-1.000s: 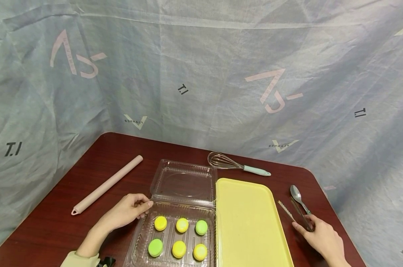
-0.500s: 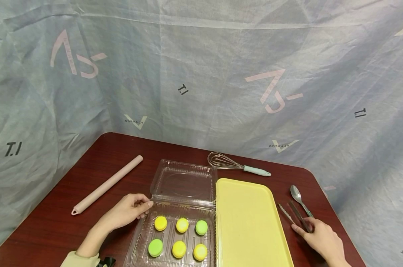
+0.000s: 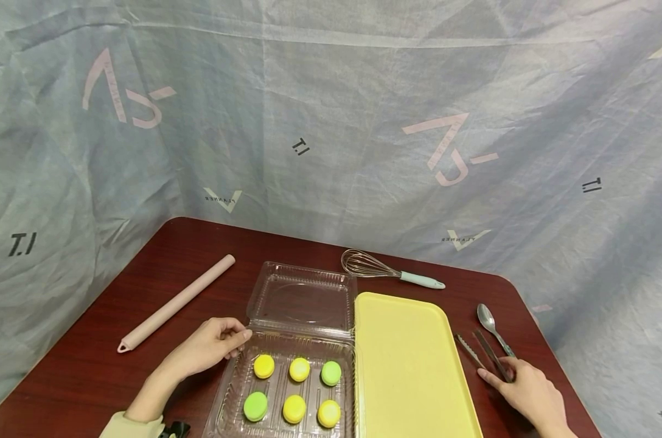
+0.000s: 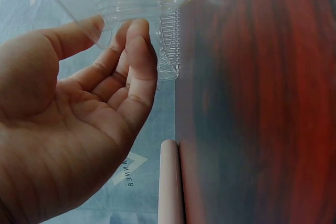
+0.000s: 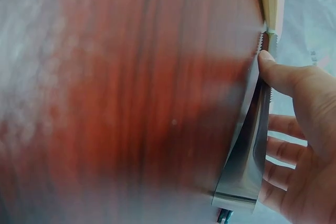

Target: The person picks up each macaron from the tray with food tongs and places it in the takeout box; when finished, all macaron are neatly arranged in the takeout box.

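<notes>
A clear plastic clamshell box [image 3: 231, 395] lies with its lid [image 3: 302, 302] folded back. Inside sit several round macarons, some yellow [image 3: 294, 409] and some green [image 3: 255, 406]. My left hand [image 3: 213, 347] pinches the box's left edge near the hinge; in the left wrist view the thumb and fingers meet at the plastic rim. At the right, metal tongs [image 5: 244, 169] with toothed edges lie between the thumb and fingers of my right hand [image 3: 528, 389], which holds them by the sides. Their arms stand slightly apart, tips by the yellow tray's right edge.
The yellow tray [image 3: 410, 359] stands right beside the box. Behind it lies a whisk [image 3: 388, 271] with a pale green handle. A spoon [image 3: 490, 322] is just beyond the tongs, and a pink rolling pin [image 3: 177, 302] lies at the left. A grey curtain hangs behind the table.
The tongs have turned slightly, their tips dropping a little towards the tray's edge, and the right hand has shifted marginally. My left hand and the box have stayed put.
</notes>
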### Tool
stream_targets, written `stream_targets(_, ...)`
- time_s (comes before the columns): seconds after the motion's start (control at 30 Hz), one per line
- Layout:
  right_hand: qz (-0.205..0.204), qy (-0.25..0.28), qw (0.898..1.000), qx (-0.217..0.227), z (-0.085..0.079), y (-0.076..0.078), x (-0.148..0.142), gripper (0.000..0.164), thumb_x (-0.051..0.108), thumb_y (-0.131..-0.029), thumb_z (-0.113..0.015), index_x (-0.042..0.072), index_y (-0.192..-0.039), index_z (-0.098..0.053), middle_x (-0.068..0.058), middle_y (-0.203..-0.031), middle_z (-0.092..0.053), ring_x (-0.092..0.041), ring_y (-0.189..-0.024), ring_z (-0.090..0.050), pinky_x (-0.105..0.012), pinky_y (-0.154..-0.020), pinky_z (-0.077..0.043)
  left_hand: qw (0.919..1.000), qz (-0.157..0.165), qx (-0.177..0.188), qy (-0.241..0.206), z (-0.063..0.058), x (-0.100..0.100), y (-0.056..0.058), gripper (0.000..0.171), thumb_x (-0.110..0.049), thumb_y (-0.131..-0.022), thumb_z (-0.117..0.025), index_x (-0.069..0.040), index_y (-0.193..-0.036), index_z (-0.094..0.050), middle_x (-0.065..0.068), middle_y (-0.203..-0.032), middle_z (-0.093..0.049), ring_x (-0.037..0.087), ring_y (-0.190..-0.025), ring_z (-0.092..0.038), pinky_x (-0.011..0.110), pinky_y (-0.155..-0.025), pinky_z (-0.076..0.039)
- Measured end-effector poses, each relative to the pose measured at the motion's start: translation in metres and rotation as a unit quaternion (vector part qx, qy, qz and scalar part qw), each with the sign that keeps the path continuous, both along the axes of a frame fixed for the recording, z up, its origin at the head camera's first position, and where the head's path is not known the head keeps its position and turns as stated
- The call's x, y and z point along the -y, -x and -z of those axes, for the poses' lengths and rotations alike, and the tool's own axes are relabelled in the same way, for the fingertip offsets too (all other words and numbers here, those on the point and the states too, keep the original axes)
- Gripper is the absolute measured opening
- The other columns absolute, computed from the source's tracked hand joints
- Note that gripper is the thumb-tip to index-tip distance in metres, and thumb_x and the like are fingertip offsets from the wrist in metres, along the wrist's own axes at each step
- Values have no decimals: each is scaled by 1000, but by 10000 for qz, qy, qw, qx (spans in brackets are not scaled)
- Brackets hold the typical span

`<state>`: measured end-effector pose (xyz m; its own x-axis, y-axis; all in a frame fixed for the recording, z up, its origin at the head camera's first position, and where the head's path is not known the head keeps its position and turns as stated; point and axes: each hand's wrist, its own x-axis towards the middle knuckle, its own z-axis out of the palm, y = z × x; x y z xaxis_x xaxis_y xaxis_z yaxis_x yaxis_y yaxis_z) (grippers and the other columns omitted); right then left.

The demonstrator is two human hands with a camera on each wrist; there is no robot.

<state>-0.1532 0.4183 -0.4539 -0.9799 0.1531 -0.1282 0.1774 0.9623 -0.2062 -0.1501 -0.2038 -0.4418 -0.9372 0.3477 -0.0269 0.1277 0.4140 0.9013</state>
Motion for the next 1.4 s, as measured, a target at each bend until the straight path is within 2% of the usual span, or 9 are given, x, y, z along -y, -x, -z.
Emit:
stream_targets(0.23,-102,-56,9997,-208,0,-3,2,93,80,-77,-61,1,-127,-60,1,-73,-52,-20,-69,-56,-40,-53,-42,10000,-19,16,-8,0,0,0,25,-22,-101,-60,2,-98,-67,3,-77,-61,18,-69,-59,30,-60,-52)
stream_targets(0.3,-103,-52,9995,-300,0,-4,3,89,79,-79,-61,3,-124,-61,1,-73,-50,-20,-68,-53,-37,-52,-39,10000,-26,11,5,1,0,0,25,-22,-101,-60,2,-98,-67,3,-76,-61,18,-68,-59,30,-60,-52)
stream_targets(0.43,-12,-79,9987,-509,-2,-4,6,76,78,-82,-58,7,-108,-61,-1,-75,-48,-19,-64,-47,-34,-51,-32,10000,-20,-4,5,1,0,0,25,-22,-101,-60,2,-98,-67,3,-77,-61,17,-68,-59,30,-59,-52)
stream_targets(0.57,-7,-133,9967,-799,-6,-4,10,74,77,-83,-58,7,-106,-61,-2,-77,-48,-19,-64,-46,-34,-51,-31,10000,2,-17,5,1,0,1,26,-23,-102,-60,2,-98,-67,3,-76,-61,17,-68,-59,30,-60,-53)
stream_targets(0.67,-115,-57,9946,-1034,-8,-4,18,75,74,-84,-60,5,-114,-64,-2,-81,-51,-18,-63,-45,-33,-51,-33,10000,9,-18,26,2,1,1,27,-24,-102,-59,1,-97,-67,3,-76,-61,17,-67,-59,28,-59,-52)
stream_targets(0.8,-305,112,9894,-1414,-10,-2,34,65,65,-88,-64,7,-117,-66,-3,-84,-53,-17,-61,-44,-33,-51,-33,10000,9,1,28,2,1,1,29,-26,-102,-60,1,-98,-67,3,-76,-61,17,-67,-59,27,-59,-51)
stream_targets(1.03,-677,291,9765,-2024,-19,6,71,43,47,-89,-74,10,-110,-70,3,-77,-52,-12,-60,-45,-31,-51,-35,10000,-18,63,5,3,2,1,32,-30,-102,-59,1,-95,-67,4,-75,-62,19,-68,-60,28,-60,-52)
stream_targets(1.27,-1199,483,9638,-2330,-27,15,99,31,39,-88,-78,12,-102,-72,7,-68,-49,-8,-58,-43,-28,-51,-34,9997,-229,24,-56,2,4,5,33,-29,-104,-56,0,-92,-67,5,-76,-62,20,-68,-60,29,-61,-54)
stream_targets(1.4,-1349,678,9661,-2096,-30,22,110,34,38,-90,-75,8,-106,-72,7,-65,-49,-9,-54,-42,-27,-48,-34,9994,-271,53,-208,2,5,6,34,-28,-104,-55,2,-93,-67,5,-77,-62,20,-69,-60,29,-61,-54)
